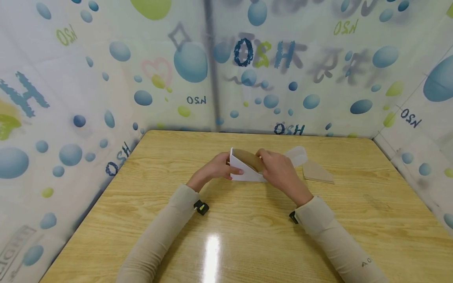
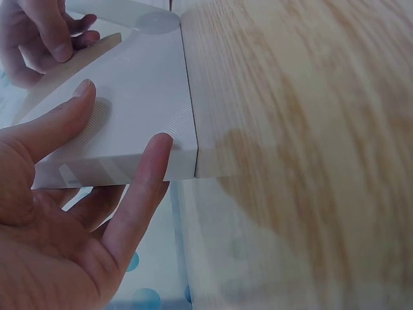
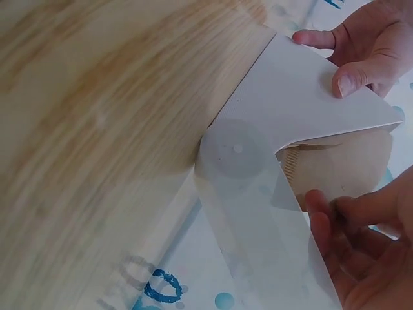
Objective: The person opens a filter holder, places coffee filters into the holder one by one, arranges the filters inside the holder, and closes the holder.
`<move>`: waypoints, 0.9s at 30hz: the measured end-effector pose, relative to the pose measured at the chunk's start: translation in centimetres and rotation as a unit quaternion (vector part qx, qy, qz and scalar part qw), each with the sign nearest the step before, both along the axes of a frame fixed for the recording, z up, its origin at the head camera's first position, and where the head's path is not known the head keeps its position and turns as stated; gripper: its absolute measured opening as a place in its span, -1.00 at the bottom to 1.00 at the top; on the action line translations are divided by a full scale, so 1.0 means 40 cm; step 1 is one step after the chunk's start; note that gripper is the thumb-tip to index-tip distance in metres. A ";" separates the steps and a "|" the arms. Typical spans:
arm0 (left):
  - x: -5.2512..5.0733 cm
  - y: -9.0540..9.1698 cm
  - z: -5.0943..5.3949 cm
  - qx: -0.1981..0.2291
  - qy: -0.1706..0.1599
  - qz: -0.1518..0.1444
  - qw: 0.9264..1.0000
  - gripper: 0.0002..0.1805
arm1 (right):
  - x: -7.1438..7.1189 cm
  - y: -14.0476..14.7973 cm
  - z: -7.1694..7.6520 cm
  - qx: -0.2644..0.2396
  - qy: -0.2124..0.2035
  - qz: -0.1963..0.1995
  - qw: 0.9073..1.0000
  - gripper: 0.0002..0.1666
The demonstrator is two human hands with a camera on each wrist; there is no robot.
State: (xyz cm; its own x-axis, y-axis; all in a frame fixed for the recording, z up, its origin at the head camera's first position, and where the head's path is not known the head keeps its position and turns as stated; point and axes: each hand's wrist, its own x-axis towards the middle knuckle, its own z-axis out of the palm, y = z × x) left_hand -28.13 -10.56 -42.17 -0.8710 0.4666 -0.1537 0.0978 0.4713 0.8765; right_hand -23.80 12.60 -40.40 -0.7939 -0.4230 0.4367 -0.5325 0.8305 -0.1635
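A white wedge-shaped filter case [image 1: 244, 173] stands on the table with its slanted top open. My left hand [image 1: 216, 167] grips its left end; in the left wrist view the thumb lies along one broad side of the case [image 2: 151, 90]. Brown paper coffee filters [image 1: 247, 158] stick up out of the opening, and their crimped edge shows in the right wrist view. With thumb and fingers, my right hand [image 1: 280, 169] pinches these filters [image 3: 355, 158] at their right part. The translucent lid [image 3: 245, 213], joined at a round pivot, is swung away from the opening.
More brown coffee filters [image 1: 317, 173] lie flat on the wooden table [image 1: 240, 239], right of the case. Behind the table hangs a printed cloth [image 1: 244, 94] with blue and green spots. Dark wrist devices [image 1: 201, 207] sit at both cuffs.
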 end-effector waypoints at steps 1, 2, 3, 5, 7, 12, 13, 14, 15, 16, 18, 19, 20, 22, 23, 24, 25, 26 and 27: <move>0.000 -0.001 -0.001 0.000 -0.001 0.000 1.000 -0.51 | 0.000 -0.001 0.001 0.003 -0.004 -0.001 1.000 -0.75; -0.001 -0.001 -0.001 0.000 -0.002 0.000 1.000 -0.52 | 0.001 -0.001 0.002 0.005 -0.007 -0.002 1.000 -0.71; -0.001 -0.001 -0.001 0.000 -0.002 0.000 1.000 -0.52 | 0.001 -0.001 0.002 0.006 -0.010 -0.004 1.000 -0.68; -0.001 -0.002 0.000 -0.001 -0.002 0.001 1.000 -0.52 | 0.001 -0.002 0.002 0.007 -0.013 -0.004 1.000 -0.66; -0.001 -0.001 0.000 -0.002 -0.002 0.002 1.000 -0.52 | 0.002 -0.003 0.003 0.008 -0.018 -0.002 1.000 -0.65; 0.000 0.000 0.002 -0.005 -0.001 0.001 1.000 -0.53 | 0.003 -0.006 0.001 0.012 -0.030 0.000 0.999 -0.64; 0.001 -0.001 0.003 -0.005 -0.001 0.000 1.000 -0.53 | 0.002 -0.007 0.000 0.012 -0.032 -0.001 0.999 -0.64; 0.002 -0.001 0.004 -0.005 -0.001 0.000 1.000 -0.53 | 0.003 -0.008 0.000 0.013 -0.033 -0.002 0.999 -0.64; 0.002 -0.001 0.004 -0.005 -0.002 0.000 1.000 -0.53 | 0.003 -0.009 -0.001 0.013 -0.033 -0.002 0.999 -0.65; 0.001 -0.001 0.004 -0.005 -0.002 -0.001 1.000 -0.53 | 0.003 -0.010 -0.001 0.014 -0.034 -0.002 0.999 -0.66; 0.001 -0.001 0.004 -0.005 -0.002 -0.001 1.000 -0.53 | 0.003 -0.012 -0.002 0.016 -0.033 -0.003 0.999 -0.68; 0.001 -0.001 0.004 -0.005 -0.002 -0.001 1.000 -0.53 | 0.004 -0.013 -0.002 0.018 -0.034 -0.002 0.999 -0.69; 0.000 -0.001 0.004 -0.006 -0.002 -0.001 1.000 -0.53 | 0.004 -0.014 -0.002 0.019 -0.035 -0.002 0.999 -0.70; -0.002 -0.001 0.003 -0.007 -0.001 -0.001 1.000 -0.54 | 0.004 -0.016 -0.003 0.021 -0.035 -0.002 0.999 -0.73; -0.002 -0.001 0.002 -0.007 -0.001 0.000 1.000 -0.54 | 0.004 -0.017 -0.003 0.023 -0.035 -0.002 0.999 -0.74; -0.003 -0.001 0.002 -0.007 -0.002 0.000 1.000 -0.54 | 0.004 -0.017 -0.004 0.023 -0.037 -0.001 0.999 -0.76; -0.003 -0.001 0.002 -0.007 -0.002 0.001 1.000 -0.54 | 0.004 -0.017 -0.005 0.025 -0.037 -0.001 0.999 -0.77; -0.003 -0.001 0.001 -0.008 -0.002 0.001 1.000 -0.54 | 0.004 -0.018 -0.005 0.025 -0.038 0.001 0.999 -0.78; -0.003 -0.001 0.001 -0.008 -0.003 0.001 1.000 -0.54 | 0.004 -0.018 -0.007 0.026 -0.039 0.002 0.999 -0.78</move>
State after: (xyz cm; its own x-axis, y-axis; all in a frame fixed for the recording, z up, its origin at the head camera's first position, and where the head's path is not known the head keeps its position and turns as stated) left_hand -28.26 -10.60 -42.13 -0.8712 0.4621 -0.1658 0.0921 0.4856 0.8693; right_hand -23.65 11.86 -40.67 -0.8227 -0.4465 0.3519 -0.5233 0.8367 -0.1616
